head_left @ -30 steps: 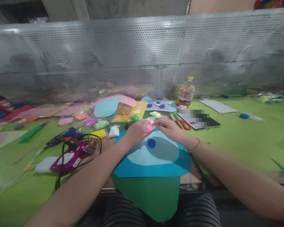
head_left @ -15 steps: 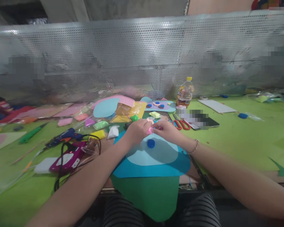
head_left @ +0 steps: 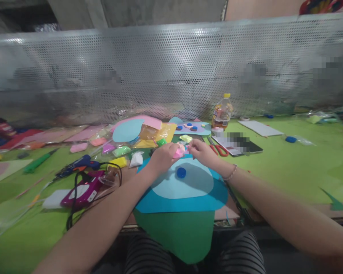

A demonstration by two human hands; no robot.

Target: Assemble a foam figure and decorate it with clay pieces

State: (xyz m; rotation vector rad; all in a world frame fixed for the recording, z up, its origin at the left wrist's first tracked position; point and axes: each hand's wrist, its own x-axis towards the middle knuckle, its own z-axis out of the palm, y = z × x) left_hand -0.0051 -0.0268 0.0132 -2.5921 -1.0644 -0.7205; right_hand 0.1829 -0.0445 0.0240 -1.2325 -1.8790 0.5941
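Observation:
My left hand (head_left: 165, 156) is closed around a soft pink lump (head_left: 178, 153), which looks like modelling clay, perhaps with its wrapper. Close beside it, my right hand (head_left: 199, 152) has thumb and fingers pinched together; what lies in the pinch is too small to make out. Both hands hover over the upper part of a pale blue paper shape (head_left: 194, 184). On that shape sits a round blue piece (head_left: 181, 173). A darker blue paper (head_left: 171, 205) lies beneath, and under it a green sheet (head_left: 185, 236) hangs over the table's front edge.
To the left are a glue gun (head_left: 76, 166), a magenta power strip (head_left: 81, 194) with black cables, and several clay packets, one white (head_left: 136, 159). Scissors (head_left: 220, 150), a phone-like dark slab (head_left: 253, 147) and a bottle (head_left: 222, 112) stand right. A perforated metal screen (head_left: 160, 68) runs behind.
My right hand has drawn slightly right, away from the pink lump, opening a small gap between the hands. My left hand keeps its hold. The view has shifted a little.

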